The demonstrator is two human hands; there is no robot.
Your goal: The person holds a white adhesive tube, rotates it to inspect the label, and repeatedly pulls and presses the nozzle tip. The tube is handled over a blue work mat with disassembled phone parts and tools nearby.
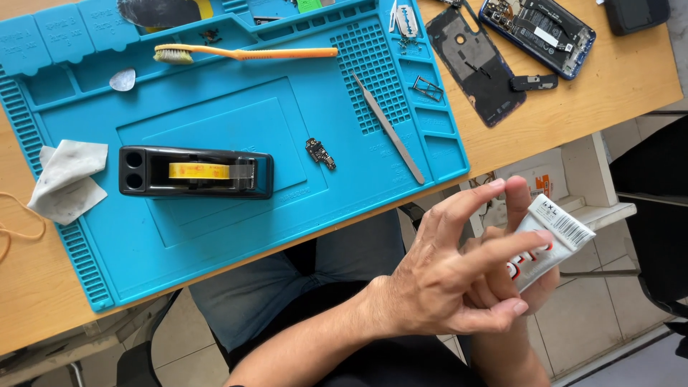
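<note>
Hands meet off the wooden table's (609, 86) near edge at four o'clock, left hand (459, 276) splayed across right hand (534, 287), which clasps a small white squeeze tube (555, 240) over open floor.

You see a bright blue mat (215, 236) with a black tape holder (195, 172) and yellow tape (198, 170). The toothbrush (244, 53) is orange, and the tube (552, 240) is white with red and black marks.
</note>
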